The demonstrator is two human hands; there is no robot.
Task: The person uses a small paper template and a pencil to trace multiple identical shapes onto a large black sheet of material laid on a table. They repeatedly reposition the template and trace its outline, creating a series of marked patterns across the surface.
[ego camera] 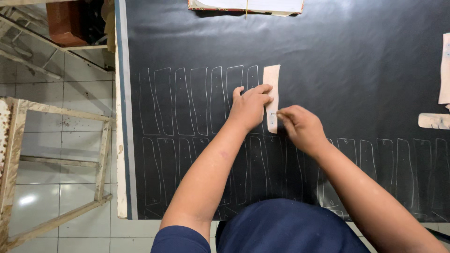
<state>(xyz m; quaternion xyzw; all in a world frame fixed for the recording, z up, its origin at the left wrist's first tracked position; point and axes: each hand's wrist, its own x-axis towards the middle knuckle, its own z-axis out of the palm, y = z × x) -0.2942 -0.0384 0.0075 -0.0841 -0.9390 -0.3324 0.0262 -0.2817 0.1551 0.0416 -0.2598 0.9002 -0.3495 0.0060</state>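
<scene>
A narrow tan cardboard template (272, 79) lies upright on a large black sheet (356, 70) that covers the table. My left hand (250, 105) presses flat on the template's left edge and holds it down. My right hand (301, 125) pinches a thin marking tool whose tip touches the template's lower middle. Several white outlines of the same shape (187, 100) run in a row to the left of the template. A second row of outlines (398, 164) runs along the near part of the sheet.
Two more tan template pieces (445, 70) (433, 121) lie at the right edge. A flat board with a red border (246, 5) sits at the far edge. Left of the table are a tiled floor (61, 187) and a worn wooden frame (101, 159).
</scene>
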